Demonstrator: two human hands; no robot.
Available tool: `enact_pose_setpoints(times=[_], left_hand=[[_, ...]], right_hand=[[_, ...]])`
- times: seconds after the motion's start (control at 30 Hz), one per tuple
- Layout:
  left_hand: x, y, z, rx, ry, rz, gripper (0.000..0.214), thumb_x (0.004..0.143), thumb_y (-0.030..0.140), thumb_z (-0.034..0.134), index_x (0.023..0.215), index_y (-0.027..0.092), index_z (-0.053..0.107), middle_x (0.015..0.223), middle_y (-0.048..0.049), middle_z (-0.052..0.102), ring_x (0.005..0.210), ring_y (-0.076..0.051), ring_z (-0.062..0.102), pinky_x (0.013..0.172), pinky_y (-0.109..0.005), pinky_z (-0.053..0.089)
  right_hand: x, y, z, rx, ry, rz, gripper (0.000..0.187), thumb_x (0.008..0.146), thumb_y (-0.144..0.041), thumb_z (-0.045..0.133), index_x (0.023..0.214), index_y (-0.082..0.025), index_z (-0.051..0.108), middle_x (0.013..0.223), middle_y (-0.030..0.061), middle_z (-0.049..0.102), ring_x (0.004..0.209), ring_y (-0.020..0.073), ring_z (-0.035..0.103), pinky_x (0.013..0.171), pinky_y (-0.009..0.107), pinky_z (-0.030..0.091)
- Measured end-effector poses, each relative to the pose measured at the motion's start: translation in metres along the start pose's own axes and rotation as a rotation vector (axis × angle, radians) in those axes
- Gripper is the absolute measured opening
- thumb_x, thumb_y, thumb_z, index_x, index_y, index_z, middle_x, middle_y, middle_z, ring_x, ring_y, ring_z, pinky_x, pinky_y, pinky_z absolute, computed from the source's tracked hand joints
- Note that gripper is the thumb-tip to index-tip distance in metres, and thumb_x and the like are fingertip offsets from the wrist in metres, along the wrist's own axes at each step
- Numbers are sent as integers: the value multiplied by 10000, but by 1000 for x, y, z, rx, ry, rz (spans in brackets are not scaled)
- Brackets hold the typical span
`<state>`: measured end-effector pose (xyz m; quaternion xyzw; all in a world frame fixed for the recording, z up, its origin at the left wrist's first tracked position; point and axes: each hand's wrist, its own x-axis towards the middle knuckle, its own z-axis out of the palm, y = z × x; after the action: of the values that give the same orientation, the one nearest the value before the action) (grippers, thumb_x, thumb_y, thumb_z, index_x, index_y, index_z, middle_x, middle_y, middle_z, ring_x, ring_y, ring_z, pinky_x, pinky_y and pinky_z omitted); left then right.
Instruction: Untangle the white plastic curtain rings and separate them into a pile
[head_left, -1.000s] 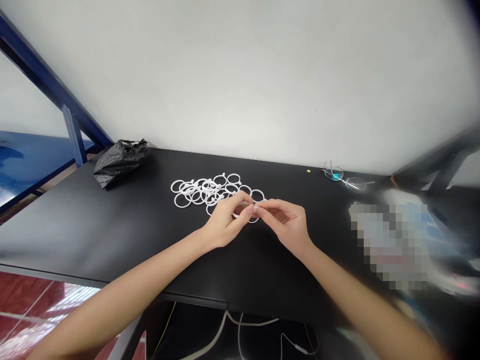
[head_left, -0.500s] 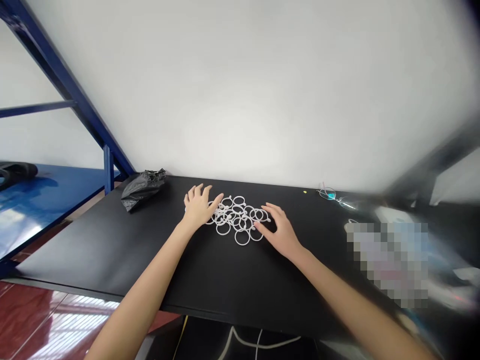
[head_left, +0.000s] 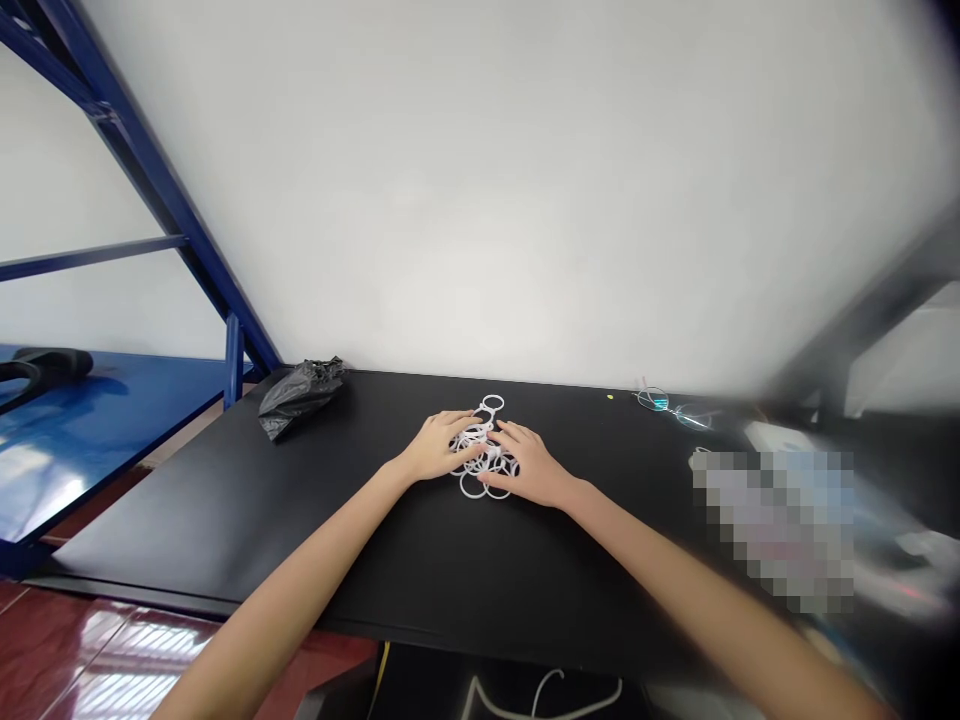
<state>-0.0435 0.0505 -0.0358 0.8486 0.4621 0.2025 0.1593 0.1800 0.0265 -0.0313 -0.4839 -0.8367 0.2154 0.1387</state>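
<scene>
A heap of thin white rings (head_left: 493,456), several with small knobs on them, lies bunched on the black tabletop (head_left: 420,560). From the left, my left hand (head_left: 441,446) curves around the heap, fingers stretched and palm down, touching its edge. My right hand (head_left: 531,468) does the same on the other side, with its fingers spread over the rings nearest to it. Between the two hands the rings overlap and are partly covered. One ring pokes out at the far end of the heap, and two show at the near side. Neither hand grips a ring.
A crumpled black plastic bag (head_left: 301,396) lies at the back left. Eyeglasses (head_left: 654,399) rest near the wall on the right, beside a blurred pixelated item (head_left: 780,530). Blue metal framing (head_left: 172,210) stands at left. A white hanger (head_left: 551,712) shows below the table edge.
Both hands have come inward, the left to the right and the right to the left. The spread of rings is now squeezed into a smaller heap between them.
</scene>
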Motion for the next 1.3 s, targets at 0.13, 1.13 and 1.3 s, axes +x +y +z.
enact_pose_setpoints(times=[0.13,1.13,1.3], left_hand=[[6,25,16,-55,-21,55,555,908,610,488,1306,238,593,1466,-107,497,1353,-296,449,1130,-485,336],[-16,45,-41,-235,-229,87,299,774,239,616,1073,228,619,1060,-41,621,988,-219,556,882,-362,480],[-13,56,-20,-51,-151,-131,323,850,351,539,1119,173,552,1131,-102,564,1036,-270,574,883,-404,490]], right_hand=[[-27,14,-6,73,51,13,724,826,-675,570,1407,-249,506,1556,120,376,1451,350,297,1157,563,286],[13,21,-73,-157,71,-112,140,924,-161,494,829,-202,588,866,63,630,861,223,559,746,356,464],[-27,-14,-66,52,111,-212,120,960,-236,501,887,-216,594,890,37,632,824,178,574,728,322,472]])
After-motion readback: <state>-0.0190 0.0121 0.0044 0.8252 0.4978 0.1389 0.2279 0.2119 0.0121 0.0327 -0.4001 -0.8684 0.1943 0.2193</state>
